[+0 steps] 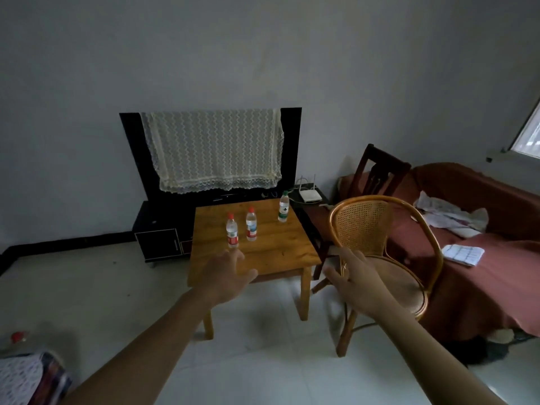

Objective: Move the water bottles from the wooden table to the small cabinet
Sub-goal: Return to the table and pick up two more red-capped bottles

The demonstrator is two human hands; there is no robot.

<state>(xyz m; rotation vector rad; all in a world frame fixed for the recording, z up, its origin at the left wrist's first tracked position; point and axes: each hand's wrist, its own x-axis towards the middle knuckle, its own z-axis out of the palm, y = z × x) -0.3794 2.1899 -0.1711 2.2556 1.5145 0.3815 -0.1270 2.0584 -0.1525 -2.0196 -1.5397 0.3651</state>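
Note:
Three water bottles stand upright on the wooden table (271, 255). Two have red caps: one (232, 231) at the left and one (251, 224) just right of it. A green-capped bottle (283, 207) stands near the table's far right corner. My left hand (226, 274) reaches out over the table's near edge, fingers apart, a little short of the left red-capped bottle. Right of the table's near corner, my right hand (355, 280) hovers open and holds nothing. A low black cabinet (159, 232) stands behind the table against the wall.
A TV (292, 141) draped with a lace cloth sits on the black cabinet. A rattan chair (380, 247) stands right of the table, a dark wooden chair (377, 173) behind it. A white router (310, 196) lies on a dark side stand. A red-covered sofa (482, 247) fills the right.

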